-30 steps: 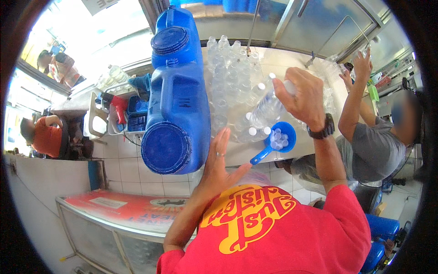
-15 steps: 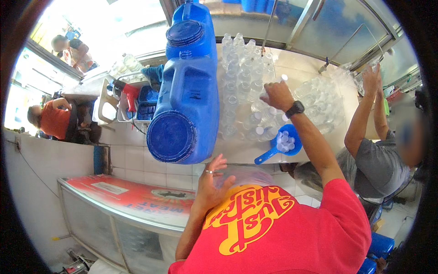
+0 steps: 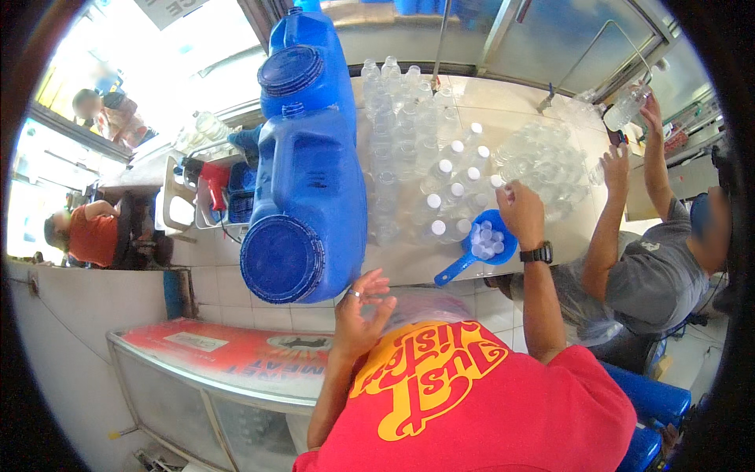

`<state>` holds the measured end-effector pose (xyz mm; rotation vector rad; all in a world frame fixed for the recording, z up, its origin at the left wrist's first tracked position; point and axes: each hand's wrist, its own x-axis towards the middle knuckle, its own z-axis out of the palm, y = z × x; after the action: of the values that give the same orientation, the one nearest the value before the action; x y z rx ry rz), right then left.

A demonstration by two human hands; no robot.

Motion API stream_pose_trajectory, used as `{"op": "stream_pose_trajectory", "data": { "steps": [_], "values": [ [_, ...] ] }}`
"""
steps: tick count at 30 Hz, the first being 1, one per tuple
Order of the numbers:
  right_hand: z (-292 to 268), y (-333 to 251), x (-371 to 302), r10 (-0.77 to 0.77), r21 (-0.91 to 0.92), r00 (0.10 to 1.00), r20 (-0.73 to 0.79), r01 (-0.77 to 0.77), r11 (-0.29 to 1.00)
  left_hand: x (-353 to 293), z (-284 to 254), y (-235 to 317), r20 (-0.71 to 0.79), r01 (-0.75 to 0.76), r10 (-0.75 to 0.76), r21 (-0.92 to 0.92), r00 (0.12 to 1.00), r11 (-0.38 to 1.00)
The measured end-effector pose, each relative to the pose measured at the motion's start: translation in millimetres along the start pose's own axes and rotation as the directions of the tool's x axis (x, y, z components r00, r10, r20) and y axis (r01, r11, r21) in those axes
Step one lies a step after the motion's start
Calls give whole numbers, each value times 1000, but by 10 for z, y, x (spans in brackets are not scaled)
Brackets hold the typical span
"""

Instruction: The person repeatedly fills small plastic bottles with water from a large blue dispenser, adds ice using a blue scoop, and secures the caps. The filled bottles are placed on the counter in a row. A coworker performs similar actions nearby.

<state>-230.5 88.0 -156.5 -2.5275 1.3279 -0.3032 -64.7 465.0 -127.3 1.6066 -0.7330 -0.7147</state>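
My right hand (image 3: pixel 521 211) is closed, its fingers curled beside a white bottle cap (image 3: pixel 497 181); whatever the fingers hold is hidden. Under its wrist side sits a blue dipper (image 3: pixel 454 269) filled with loose white caps (image 3: pixel 487 241). Several clear plastic bottles with white caps (image 3: pixel 446 166) stand to the left of this hand. Behind and left are rows of uncapped clear bottles (image 3: pixel 385 122). My left hand (image 3: pixel 363 311) is open and holds nothing, its fingers apart, by the table's front edge near the large blue jug (image 3: pixel 314 181).
More clear bottles (image 3: pixel 543 157) are heaped to the right on the tiled table (image 3: pixel 409 271). At the right a co-worker (image 3: pixel 653 275) in grey raises a clear bottle (image 3: pixel 627 106). A red heat gun (image 3: pixel 211 179) rests in a bin at left. A red-topped display case (image 3: pixel 228 354) stands at lower left.
My right hand has come back toward me and right, from over the bottles to beside the dipper. More white caps show on bottles. The co-worker's hands have separated, one with a bottle.
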Motion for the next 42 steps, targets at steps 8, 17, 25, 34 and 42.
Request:
{"op": "stream_pose_trajectory", "data": {
  "steps": [8, 17, 25, 34, 42],
  "values": [
    [1320, 720, -509, 118, -298, 950, 289, -28, 954, 253, -53, 56, 174, -96, 76, 108, 982, 990],
    [1401, 700, -475, 8, -269, 965, 261, 65, 961, 281, -58, 76, 194, -113, 83, 145, 977, 983],
    [1540, 773, -517, 7, -273, 956, 292, 77, 959, 177, -111, -59, 147, -94, 75, 128, 986, 987],
    [1385, 800, -431, -136, -68, 925, 355, 170, 983, 170, -124, -96, 158, -116, 95, 126, 983, 985],
    [1339, 762, -439, -14, 121, 939, 343, -29, 992, 178, -141, -75, 184, -123, 100, 118, 978, 985]
  ]
}}
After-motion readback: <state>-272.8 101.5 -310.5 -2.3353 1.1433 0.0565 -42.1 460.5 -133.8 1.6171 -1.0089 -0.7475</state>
